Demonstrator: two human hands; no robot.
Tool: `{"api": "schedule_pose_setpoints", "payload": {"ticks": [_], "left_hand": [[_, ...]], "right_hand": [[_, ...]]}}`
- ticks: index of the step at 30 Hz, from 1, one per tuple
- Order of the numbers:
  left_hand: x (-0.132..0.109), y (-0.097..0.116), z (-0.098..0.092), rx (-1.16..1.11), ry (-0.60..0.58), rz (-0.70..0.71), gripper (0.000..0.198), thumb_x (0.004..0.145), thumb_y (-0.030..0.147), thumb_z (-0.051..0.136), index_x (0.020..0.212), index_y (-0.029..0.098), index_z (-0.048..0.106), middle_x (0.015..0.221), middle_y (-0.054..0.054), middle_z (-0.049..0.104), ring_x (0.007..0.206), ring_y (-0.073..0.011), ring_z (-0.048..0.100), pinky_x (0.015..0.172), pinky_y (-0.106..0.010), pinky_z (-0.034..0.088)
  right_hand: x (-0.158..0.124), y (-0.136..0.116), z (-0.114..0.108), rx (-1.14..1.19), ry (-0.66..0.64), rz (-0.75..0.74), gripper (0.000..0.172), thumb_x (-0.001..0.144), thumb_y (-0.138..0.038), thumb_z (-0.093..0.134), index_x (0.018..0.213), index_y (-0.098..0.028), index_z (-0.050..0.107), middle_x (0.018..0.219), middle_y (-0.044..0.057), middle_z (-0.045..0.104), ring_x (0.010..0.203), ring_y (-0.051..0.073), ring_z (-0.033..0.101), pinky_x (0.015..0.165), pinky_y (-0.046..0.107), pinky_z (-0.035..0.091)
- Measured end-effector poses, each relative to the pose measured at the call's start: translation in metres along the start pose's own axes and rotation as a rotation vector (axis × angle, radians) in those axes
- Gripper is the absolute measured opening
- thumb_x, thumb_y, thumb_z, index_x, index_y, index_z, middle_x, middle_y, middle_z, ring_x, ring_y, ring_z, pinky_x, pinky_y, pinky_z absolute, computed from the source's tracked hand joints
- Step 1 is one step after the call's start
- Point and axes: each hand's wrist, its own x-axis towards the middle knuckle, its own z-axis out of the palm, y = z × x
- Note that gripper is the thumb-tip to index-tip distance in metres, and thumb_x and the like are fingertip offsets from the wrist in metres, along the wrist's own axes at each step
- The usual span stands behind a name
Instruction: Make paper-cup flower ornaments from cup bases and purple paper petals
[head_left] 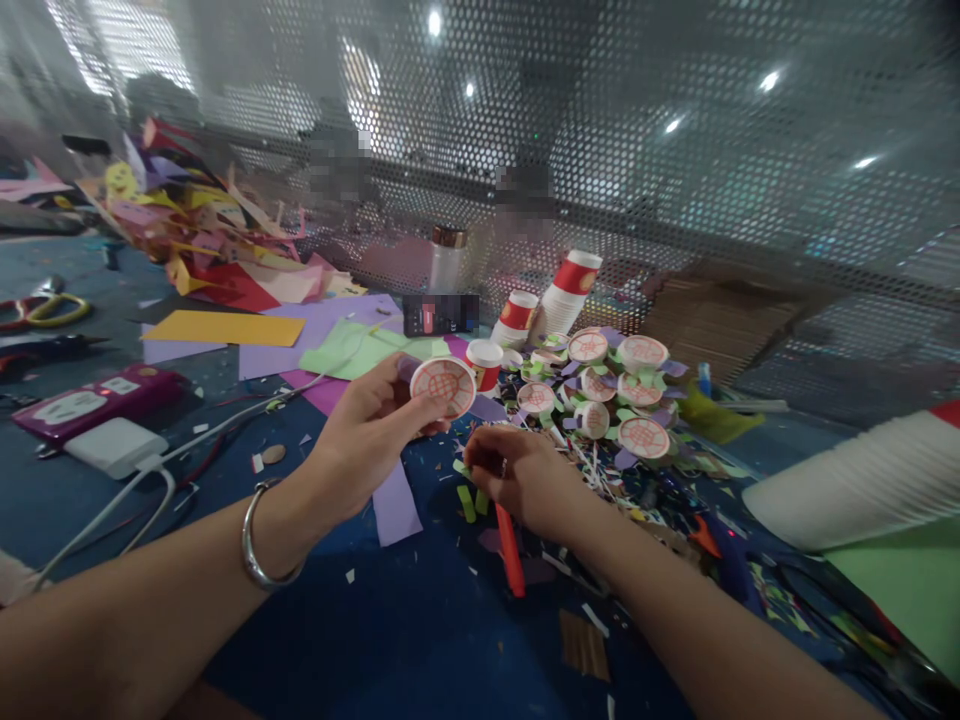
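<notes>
My left hand (375, 415) pinches a cut-down paper cup base (444, 388), its round white face drawn with orange lines. A bit of purple paper shows at its upper left edge. Over the table, my right hand (525, 475) has its fingers curled; whatever they may hold is hidden. Under it lies a red marker (511, 555), and small green paper pieces (471, 503) are beside its fingers. Several similar cup bases (643, 437) with green and purple paper tabs are piled to the right. A red and white paper cup (484, 362) stands just behind the held base.
Stacked paper cups (570, 290) lean at the back, and a long stack (855, 480) lies at right. Coloured paper sheets (270, 345), a magenta power bank (101, 400) with a white cable, and scissors (49, 310) are at left. A perforated metal screen (450, 130) borders the table.
</notes>
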Motion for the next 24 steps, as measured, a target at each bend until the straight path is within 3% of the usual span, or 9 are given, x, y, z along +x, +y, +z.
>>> {"api": "schedule_pose_setpoints", "payload": {"ticks": [8,13,19,24], "left_hand": [[0.001,0.001,-0.001,0.001,-0.009,-0.014,0.017,0.08,0.026,0.073,0.088,0.018,0.06,0.083,0.002,0.066,0.078,-0.0102,0.061,0.072,-0.022,0.049],[0.0,-0.001,0.0,0.027,-0.131,-0.095,0.017,0.079,0.026,0.074,0.086,0.018,0.06,0.082,0.001,0.066,0.077,-0.011,0.06,0.072,-0.023,0.048],[-0.002,-0.004,0.005,-0.056,-0.331,-0.295,0.011,0.075,0.02,0.07,0.079,0.016,0.061,0.075,0.001,0.062,0.071,-0.011,0.055,0.068,-0.025,0.044],[-0.005,-0.005,0.007,-0.171,-0.431,-0.444,0.01,0.071,0.015,0.067,0.07,0.017,0.057,0.068,0.001,0.06,0.065,-0.011,0.053,0.066,-0.024,0.044]], "right_hand": [[-0.025,-0.003,-0.023,0.298,0.02,0.075,0.004,0.086,-0.022,0.058,0.084,-0.02,0.061,0.069,-0.002,0.062,0.062,0.012,0.058,0.06,0.026,0.048],[-0.051,-0.008,-0.04,0.769,0.088,0.168,0.018,0.084,-0.036,0.073,0.083,-0.019,0.066,0.078,0.0,0.065,0.073,0.014,0.066,0.073,0.029,0.056],[-0.064,-0.018,-0.052,0.652,0.21,0.071,0.012,0.083,-0.029,0.077,0.083,-0.021,0.069,0.077,0.0,0.064,0.069,0.011,0.06,0.065,0.022,0.051],[-0.066,-0.025,-0.052,0.626,0.134,0.046,0.014,0.086,-0.027,0.075,0.094,-0.023,0.064,0.08,-0.002,0.063,0.073,0.011,0.06,0.067,0.021,0.051]]}}
